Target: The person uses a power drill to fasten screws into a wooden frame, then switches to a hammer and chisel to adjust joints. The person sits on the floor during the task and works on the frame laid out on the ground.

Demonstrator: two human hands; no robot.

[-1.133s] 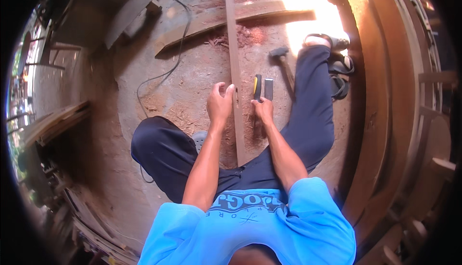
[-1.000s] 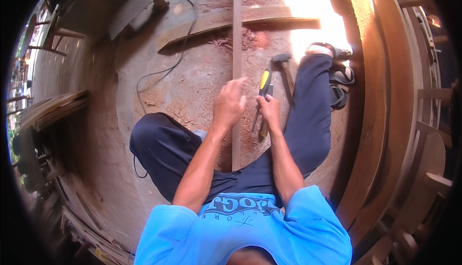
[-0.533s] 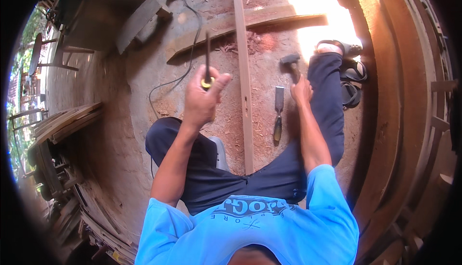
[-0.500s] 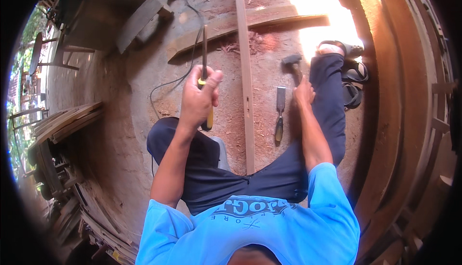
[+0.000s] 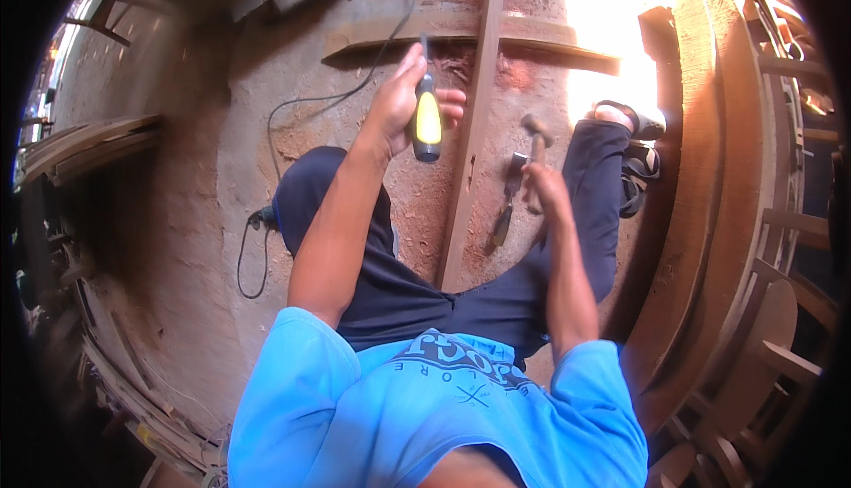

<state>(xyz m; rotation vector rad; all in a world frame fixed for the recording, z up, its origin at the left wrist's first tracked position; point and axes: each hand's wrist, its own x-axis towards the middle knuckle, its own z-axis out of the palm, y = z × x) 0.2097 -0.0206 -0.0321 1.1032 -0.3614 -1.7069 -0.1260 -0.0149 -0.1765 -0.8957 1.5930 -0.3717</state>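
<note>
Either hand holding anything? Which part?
Left hand grips a chisel by its yellow-and-black handle. Right hand is on the hammer handle; a closed grip cannot be told.

Yellow-and-black-handled chisel [image 5: 427,120], upright, metal blade pointing away, gripped in the left hand [image 5: 399,102] above the floor, just left of the long narrow wooden plank [image 5: 470,133]. Wooden-handled hammer [image 5: 534,138] by the right hand [image 5: 542,188], head up, right of the plank.
</note>
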